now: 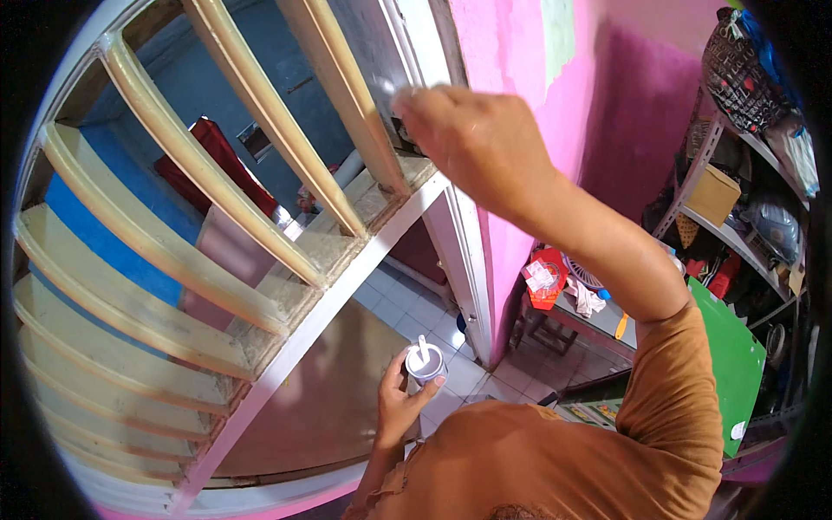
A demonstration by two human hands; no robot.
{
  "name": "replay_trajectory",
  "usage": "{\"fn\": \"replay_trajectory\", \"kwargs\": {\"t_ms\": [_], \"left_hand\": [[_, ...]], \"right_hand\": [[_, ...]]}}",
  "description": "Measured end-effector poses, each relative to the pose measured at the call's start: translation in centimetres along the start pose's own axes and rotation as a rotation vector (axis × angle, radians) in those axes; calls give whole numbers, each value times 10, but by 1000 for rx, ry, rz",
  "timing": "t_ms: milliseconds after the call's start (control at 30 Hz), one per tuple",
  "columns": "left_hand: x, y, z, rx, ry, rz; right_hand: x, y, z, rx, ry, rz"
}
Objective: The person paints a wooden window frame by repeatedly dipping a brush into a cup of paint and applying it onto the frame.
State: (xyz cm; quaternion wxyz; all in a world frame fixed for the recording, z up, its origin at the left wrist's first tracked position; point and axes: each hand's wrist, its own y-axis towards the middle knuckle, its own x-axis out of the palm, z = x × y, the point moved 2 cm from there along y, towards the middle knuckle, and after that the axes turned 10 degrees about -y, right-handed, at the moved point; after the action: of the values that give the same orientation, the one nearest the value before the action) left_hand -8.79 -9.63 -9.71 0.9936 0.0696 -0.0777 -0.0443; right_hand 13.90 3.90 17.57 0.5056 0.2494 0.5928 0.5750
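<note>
Low in the middle, my left hand (397, 406) is wrapped round a small can (425, 365) of white paint. A white stick (423, 345) stands in the can and leans on its rim. My right hand (477, 143) is raised at the white door-frame post (423, 48), its fingers closed. Something pale and blurred shows at the fingertips, but the hand hides what it is. Left of that hand, cream-coloured slats (247, 108) stand in an opening above the white crossbar (316, 325).
A pink wall (511, 52) adjoins the frame. At right stand a loaded metal shelf (711, 221), a green board (724, 368) and a small table (585, 322) with a fan and cloth. Below lies a tiled floor (464, 373); a blue-walled room shows behind the slats.
</note>
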Motion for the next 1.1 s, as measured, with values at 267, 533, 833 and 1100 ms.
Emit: {"fn": "replay_trajectory", "kwargs": {"t_ms": [267, 533, 833, 1100], "left_hand": [[1, 2, 0, 5, 15, -28], [1, 3, -2, 2, 9, -12], [1, 2, -3, -34, -14, 8], [3, 1, 2, -20, 18, 26]], "right_hand": [[4, -10, 4, 36, 35, -72], [11, -12, 10, 36, 104, -82], [17, -17, 9, -52, 11, -147], [13, -15, 9, -38, 0, -163]]}}
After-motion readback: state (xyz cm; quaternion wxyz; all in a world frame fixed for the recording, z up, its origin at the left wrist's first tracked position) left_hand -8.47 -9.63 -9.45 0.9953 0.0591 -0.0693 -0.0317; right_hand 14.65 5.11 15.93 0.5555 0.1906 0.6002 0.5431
